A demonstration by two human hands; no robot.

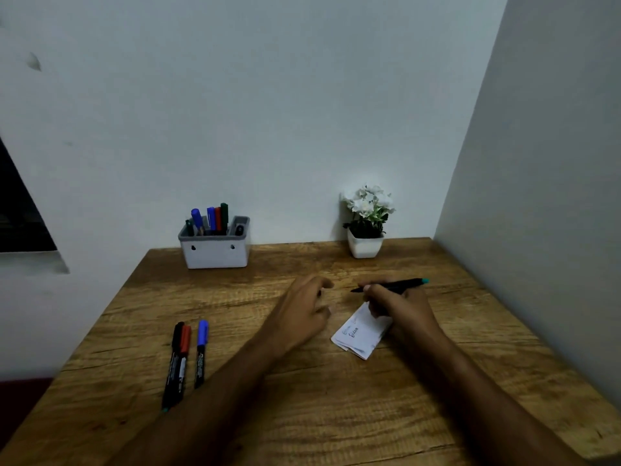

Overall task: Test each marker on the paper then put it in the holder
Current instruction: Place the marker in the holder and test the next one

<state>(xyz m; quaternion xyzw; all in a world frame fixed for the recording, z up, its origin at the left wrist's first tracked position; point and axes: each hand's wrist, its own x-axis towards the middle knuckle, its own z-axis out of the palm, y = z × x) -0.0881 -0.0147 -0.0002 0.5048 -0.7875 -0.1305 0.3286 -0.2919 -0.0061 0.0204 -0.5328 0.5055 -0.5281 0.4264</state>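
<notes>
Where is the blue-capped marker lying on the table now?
The blue-capped marker lies at the table's left side, just right of two other capped markers.

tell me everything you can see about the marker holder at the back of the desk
The marker holder is a small white rectangular tub, plastic by its look, with a grey rim and two small dark holes in its front wall. It stands upright on the wooden desk against the wall, back left. Several markers stand in it: blue, red and dark green caps.
</notes>
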